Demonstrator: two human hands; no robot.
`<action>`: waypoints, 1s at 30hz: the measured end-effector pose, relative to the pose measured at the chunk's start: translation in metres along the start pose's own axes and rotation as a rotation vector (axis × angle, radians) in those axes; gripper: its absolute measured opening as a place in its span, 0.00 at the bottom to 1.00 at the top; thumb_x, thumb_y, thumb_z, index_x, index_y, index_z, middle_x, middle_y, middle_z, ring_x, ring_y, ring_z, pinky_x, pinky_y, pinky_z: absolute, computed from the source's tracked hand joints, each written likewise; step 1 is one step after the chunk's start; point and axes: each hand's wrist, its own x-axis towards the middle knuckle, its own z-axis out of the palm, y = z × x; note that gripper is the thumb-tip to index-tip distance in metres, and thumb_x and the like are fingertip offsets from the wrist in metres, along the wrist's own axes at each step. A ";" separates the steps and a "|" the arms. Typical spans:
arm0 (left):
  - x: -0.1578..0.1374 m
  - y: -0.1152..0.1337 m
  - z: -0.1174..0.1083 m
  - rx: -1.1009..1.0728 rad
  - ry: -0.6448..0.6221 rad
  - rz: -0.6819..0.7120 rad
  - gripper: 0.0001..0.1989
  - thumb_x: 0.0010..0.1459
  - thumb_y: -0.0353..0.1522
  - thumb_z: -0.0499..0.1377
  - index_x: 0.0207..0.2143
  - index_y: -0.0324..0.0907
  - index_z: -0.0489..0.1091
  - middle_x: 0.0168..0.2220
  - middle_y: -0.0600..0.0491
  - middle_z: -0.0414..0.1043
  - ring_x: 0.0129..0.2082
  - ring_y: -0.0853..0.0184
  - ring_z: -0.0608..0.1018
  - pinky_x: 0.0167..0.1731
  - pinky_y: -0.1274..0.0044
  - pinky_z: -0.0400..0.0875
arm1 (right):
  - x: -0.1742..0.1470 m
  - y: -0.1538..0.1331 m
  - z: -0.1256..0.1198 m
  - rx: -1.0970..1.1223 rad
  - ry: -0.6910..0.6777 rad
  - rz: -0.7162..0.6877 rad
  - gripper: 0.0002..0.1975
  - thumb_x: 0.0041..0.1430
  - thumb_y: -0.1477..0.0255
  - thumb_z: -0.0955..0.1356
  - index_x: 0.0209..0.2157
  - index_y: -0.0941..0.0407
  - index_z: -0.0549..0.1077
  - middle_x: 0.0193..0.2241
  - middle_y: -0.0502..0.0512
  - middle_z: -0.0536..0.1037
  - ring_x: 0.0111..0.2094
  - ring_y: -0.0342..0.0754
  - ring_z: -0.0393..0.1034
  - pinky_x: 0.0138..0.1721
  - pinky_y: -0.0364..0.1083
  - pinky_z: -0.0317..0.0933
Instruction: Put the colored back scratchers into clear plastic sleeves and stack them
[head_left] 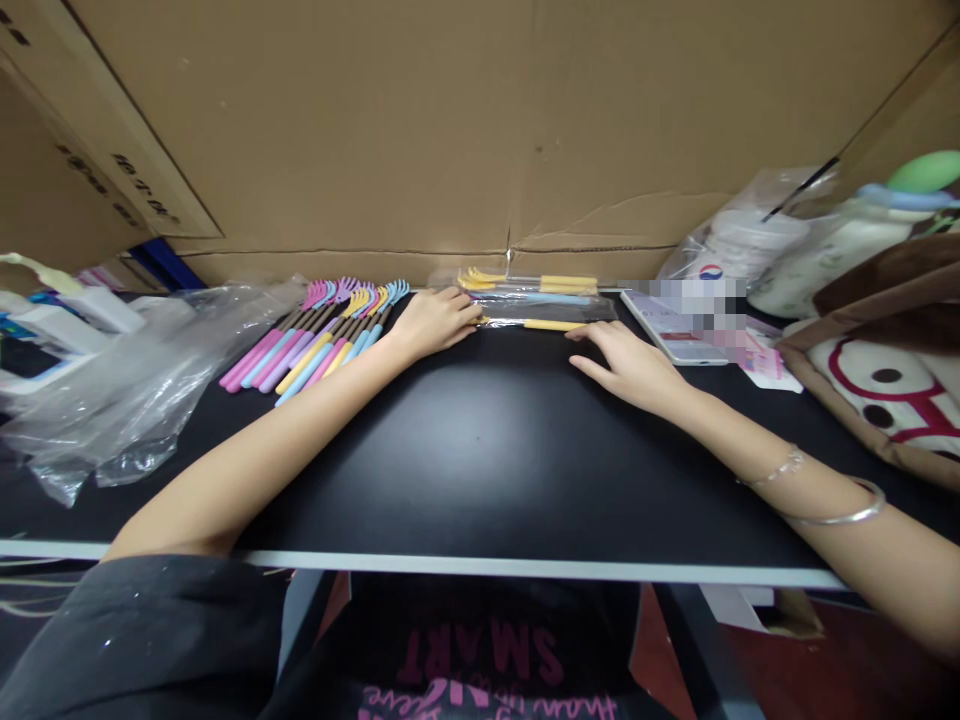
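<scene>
By wrapped scratchers (568, 284), left hand (439, 320), right hand (619, 358), shirt (480, 645) reading "SMART"

The black table (420, 460) has a pale front edge (480, 567). On it, left to right, lie a clear bag (161, 375), loose scratchers (300, 352), wrapped scratchers (566, 284), a phone (654, 318), a card (780, 374) and a brown bag (885, 285).
</scene>
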 end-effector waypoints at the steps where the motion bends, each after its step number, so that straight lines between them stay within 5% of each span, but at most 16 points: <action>1: -0.001 0.000 0.001 0.000 0.005 0.005 0.13 0.70 0.34 0.52 0.47 0.41 0.74 0.44 0.42 0.77 0.48 0.55 0.75 0.37 0.71 0.67 | 0.002 0.003 0.002 -0.019 -0.002 -0.002 0.19 0.65 0.60 0.62 0.53 0.52 0.72 0.51 0.64 0.79 0.55 0.64 0.70 0.56 0.64 0.66; 11: -0.002 -0.008 0.009 -0.046 0.024 -0.003 0.16 0.71 0.31 0.48 0.44 0.41 0.76 0.43 0.43 0.79 0.46 0.58 0.76 0.37 0.73 0.69 | 0.017 0.028 0.015 -0.103 -0.010 0.001 0.28 0.69 0.56 0.58 0.62 0.57 0.67 0.59 0.69 0.74 0.60 0.67 0.67 0.59 0.66 0.64; 19: -0.011 -0.018 0.003 -0.065 -0.037 0.062 0.16 0.68 0.30 0.50 0.52 0.42 0.73 0.52 0.45 0.77 0.52 0.59 0.76 0.49 0.71 0.71 | 0.018 0.042 0.017 -0.091 -0.068 -0.013 0.31 0.68 0.55 0.57 0.65 0.57 0.66 0.61 0.66 0.73 0.64 0.66 0.64 0.63 0.67 0.60; 25: -0.039 -0.029 -0.022 -0.024 -0.045 0.087 0.19 0.68 0.32 0.50 0.57 0.40 0.72 0.54 0.42 0.76 0.54 0.55 0.75 0.55 0.65 0.69 | 0.002 0.027 0.005 -0.217 -0.102 -0.059 0.29 0.68 0.58 0.57 0.62 0.58 0.70 0.59 0.68 0.75 0.60 0.67 0.68 0.59 0.66 0.64; 30: -0.079 -0.053 -0.036 -0.053 -0.041 -0.025 0.20 0.68 0.36 0.48 0.52 0.42 0.75 0.51 0.43 0.77 0.53 0.55 0.76 0.55 0.65 0.68 | -0.005 0.017 -0.007 -0.224 -0.130 -0.074 0.26 0.66 0.57 0.60 0.57 0.55 0.75 0.55 0.66 0.79 0.56 0.67 0.72 0.54 0.64 0.68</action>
